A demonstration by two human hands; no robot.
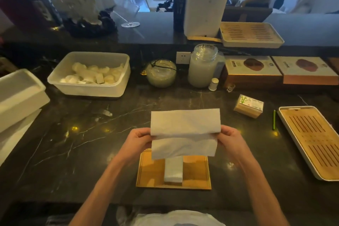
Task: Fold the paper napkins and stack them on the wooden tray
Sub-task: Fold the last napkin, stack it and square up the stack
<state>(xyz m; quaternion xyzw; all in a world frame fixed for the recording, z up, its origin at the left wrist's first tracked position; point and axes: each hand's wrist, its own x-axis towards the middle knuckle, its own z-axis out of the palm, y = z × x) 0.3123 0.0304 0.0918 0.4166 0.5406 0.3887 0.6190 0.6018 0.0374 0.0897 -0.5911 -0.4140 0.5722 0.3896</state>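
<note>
A white paper napkin [185,132] hangs in the air over the counter, bent over along a horizontal fold. My left hand [140,138] pinches its left edge and my right hand [230,137] pinches its right edge. Below it, near the counter's front edge, lies the square wooden tray [152,172]. A folded white napkin [173,170] rests on the tray's middle as a narrow upright strip. The held napkin hides the tray's far edge.
A slatted bamboo tray [311,143] sits at the right, with a small tissue packet [249,105] and a green pen [274,122] beside it. A white tub [89,75], glass jars [202,66] and boxes [253,71] line the back. White foam boxes [18,97] stand at the left.
</note>
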